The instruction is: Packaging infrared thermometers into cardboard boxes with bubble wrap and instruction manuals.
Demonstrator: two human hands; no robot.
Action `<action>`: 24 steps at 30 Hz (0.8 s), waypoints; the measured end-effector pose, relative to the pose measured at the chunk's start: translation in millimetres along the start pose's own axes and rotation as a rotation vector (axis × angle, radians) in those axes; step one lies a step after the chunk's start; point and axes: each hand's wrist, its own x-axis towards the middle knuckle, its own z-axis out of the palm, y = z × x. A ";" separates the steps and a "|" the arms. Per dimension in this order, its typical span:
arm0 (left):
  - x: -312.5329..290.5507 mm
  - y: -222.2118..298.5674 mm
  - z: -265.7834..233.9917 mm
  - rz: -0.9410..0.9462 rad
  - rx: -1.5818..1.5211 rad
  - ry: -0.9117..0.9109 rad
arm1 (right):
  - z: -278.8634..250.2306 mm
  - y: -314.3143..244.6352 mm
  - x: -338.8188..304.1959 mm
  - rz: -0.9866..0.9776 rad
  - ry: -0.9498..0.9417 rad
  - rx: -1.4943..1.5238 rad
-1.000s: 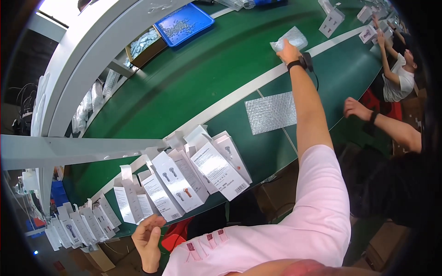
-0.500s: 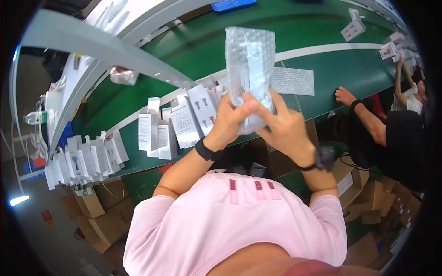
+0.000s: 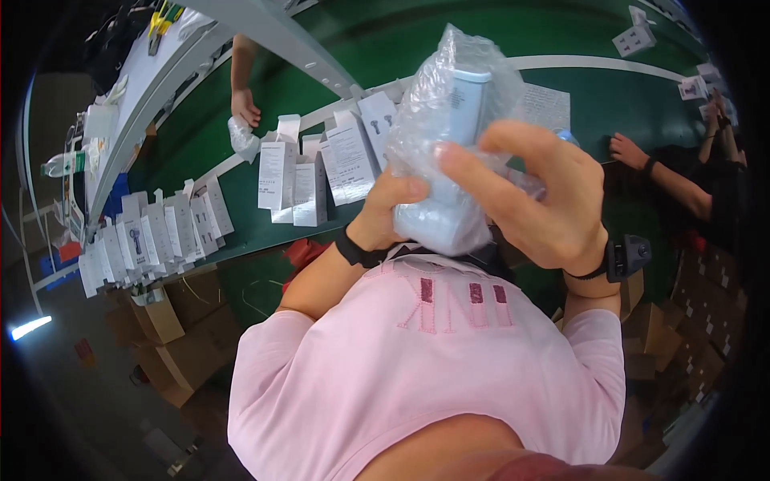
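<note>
In front of my chest, my left hand (image 3: 389, 204) is closed around the lower left side of a clear bubble-wrap pouch (image 3: 409, 120). Inside the pouch is a smooth light-blue object (image 3: 461, 100) with a flat rimmed end and a rounded lower part; its exact kind is hard to make out. My right hand (image 3: 545, 188) is at the pouch's right side, thumb and fingers spread and curved. One fingertip lies against or just in front of the plastic; I cannot tell which. Behind the pouch, a flat bubble-wrap sheet (image 3: 547, 106) rests on the green table.
White printed cartons (image 3: 349, 164) with raised flaps stand left of my hands, and several more cartons (image 3: 160, 232) line up further left. A grey metal frame (image 3: 297, 52) crosses above the table. Another person's hand (image 3: 245, 108) touches a plastic-wrapped bundle (image 3: 242, 138); a co-worker's hand (image 3: 628, 152) rests at right.
The pouch has been tilted and brought closer, showing the light-blue object more clearly. My right hand has spread its fingers and come up. Another person's arm has appeared at the far left.
</note>
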 end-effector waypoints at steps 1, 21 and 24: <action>-2.3 -3.4 -3.4 -0.078 -0.109 -0.018 | 4.6 -2.1 3.7 -0.001 0.001 0.008; -11.9 -5.8 -75.2 0.101 1.025 0.099 | -37.7 91.4 -49.9 0.842 0.025 1.532; -20.6 -21.6 -81.6 -0.014 0.823 0.170 | -19.0 41.1 -35.2 0.936 -0.377 0.508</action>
